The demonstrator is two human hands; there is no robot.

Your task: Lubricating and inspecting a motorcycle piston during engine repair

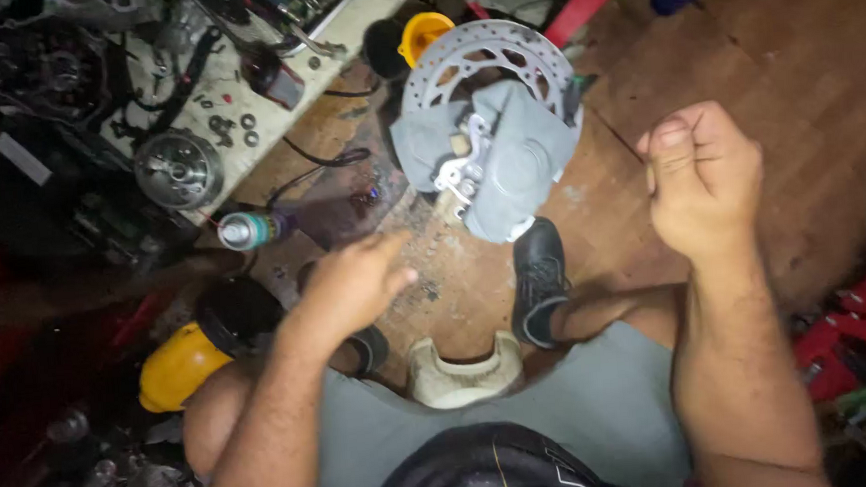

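With the right hand [702, 179] fisted empty and the left hand [357, 278] loosely open, the grey-rag-wrapped perforated steel brake disc [491, 130] below wanted a firm two-handed grip.

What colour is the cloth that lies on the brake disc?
Grey. The cloth lies over the silver brake disc, seen best in the head view.

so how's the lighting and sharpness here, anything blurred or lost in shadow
Head view: light pools on the brake disc and grey cloth; left hand is motion-blurred, right hand sharper; left and right edges sink into dark shadow.
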